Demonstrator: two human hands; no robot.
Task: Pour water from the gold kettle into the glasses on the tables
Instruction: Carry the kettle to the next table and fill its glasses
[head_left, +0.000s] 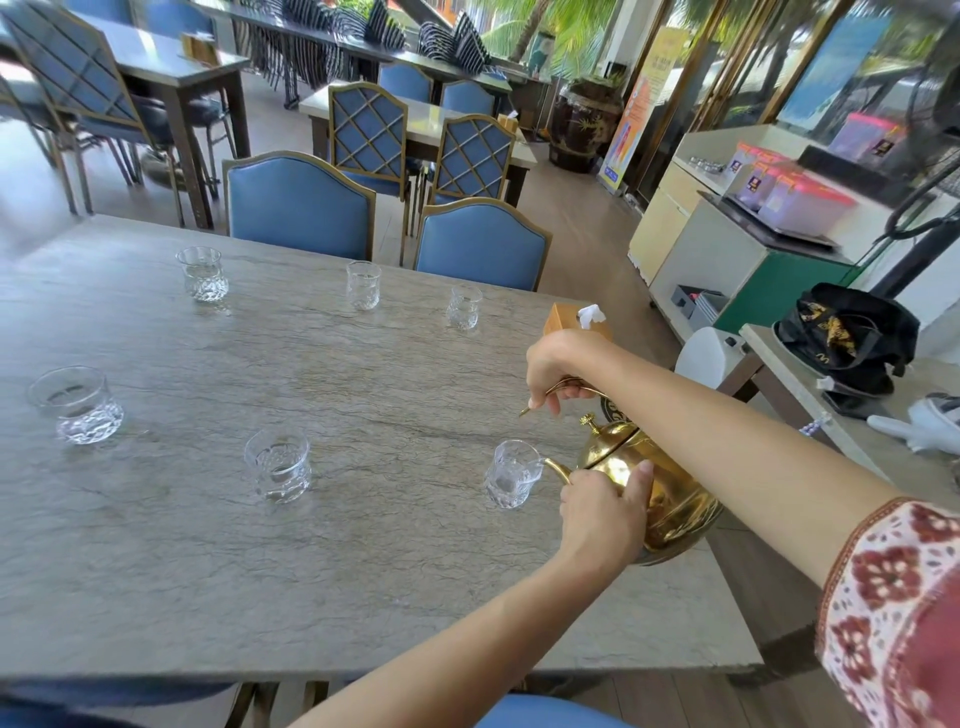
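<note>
The gold kettle (670, 499) is tilted to the left over the grey stone table (260, 545), its spout tip at the rim of the nearest glass (511, 475). My right hand (558, 371) grips the kettle's thin handle from above. My left hand (602, 512) is curled against the kettle's belly, thumb up on its side. Several more cut-glass tumblers stand on the table: one in the near row (279, 465), one at the left (77, 404), and three along the far side (201, 274), (363, 285), (464, 307).
A wooden tissue box (574, 322) sits at the table's right edge behind my right hand. Two blue chairs (298, 205) stand at the far side. A side table on the right carries a black bag (847, 338). More tables and chairs fill the room behind.
</note>
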